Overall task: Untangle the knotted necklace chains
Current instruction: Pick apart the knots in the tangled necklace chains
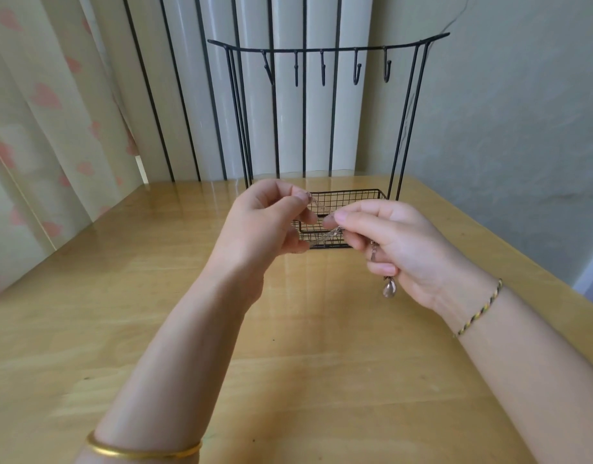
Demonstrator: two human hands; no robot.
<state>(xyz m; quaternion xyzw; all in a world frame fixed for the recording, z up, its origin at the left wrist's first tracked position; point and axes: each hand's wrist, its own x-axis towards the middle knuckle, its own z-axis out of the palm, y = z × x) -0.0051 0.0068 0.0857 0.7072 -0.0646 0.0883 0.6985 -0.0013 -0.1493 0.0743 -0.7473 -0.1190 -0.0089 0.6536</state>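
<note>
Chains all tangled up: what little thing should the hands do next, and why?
Probably bring the right hand a little closer to the left hand, to slacken the chains. Both hands pinch them, and the strands look pulled straight between the pinches, which likely tightens any knot. A pendant dangles under the right hand.

chains (325,237): thin and blurred, perhaps two strands; I can't tell where they tangle.
basket (352,199): near side hidden.
bangle (144,452): cut by edge.

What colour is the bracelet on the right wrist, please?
The bracelet is braided black, yellow and green; the head view shows it.
</note>
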